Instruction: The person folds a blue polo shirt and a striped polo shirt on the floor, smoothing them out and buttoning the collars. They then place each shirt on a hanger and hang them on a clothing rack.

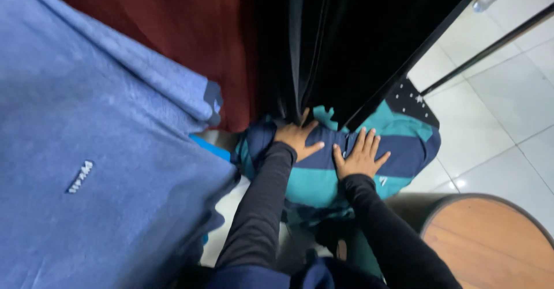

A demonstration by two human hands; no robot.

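A striped garment [323,179] in teal and navy lies bunched low in the middle of the view. My left hand [297,139] presses flat on its upper left part, fingers apart, right under a hanging black cloth [340,40]. My right hand [360,159] lies flat on the stripes just to the right, fingers spread. Both arms wear long black sleeves. Neither hand grips anything.
A large blue fleece garment [86,168] fills the left side. A dark red cloth [173,29] hangs behind it. A round wooden tabletop [490,243] sits at the lower right. White floor tiles [508,110] and a thin dark bar [490,46] lie to the right.
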